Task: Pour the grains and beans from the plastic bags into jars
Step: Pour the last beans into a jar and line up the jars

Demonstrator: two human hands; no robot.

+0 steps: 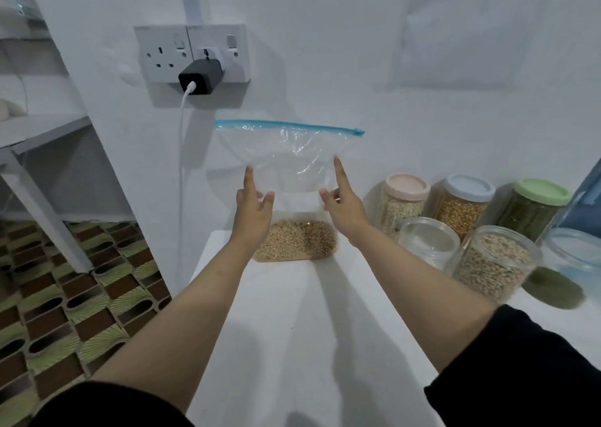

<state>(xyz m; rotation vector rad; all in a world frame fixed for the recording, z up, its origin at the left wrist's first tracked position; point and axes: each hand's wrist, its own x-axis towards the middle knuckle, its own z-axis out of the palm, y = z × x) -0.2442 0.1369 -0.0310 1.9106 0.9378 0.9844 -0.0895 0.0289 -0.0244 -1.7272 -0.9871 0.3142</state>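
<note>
Left hand (252, 210) and right hand (341, 204) pinch the zip bag (292, 157) mid-sides, upright on the desk (292, 329) | grains slumped below: floppy, bottom-heavy, slick film | better held near the blue seal (286, 125)

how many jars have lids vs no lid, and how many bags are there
Jars with lids: 3 (pink lid, blue lid, green lid)
Jars without lids: 2 (empty jar, grain-filled jar)
Plastic bags: 1 (zip bag, held by left hand and right hand)
Total: 6
</note>
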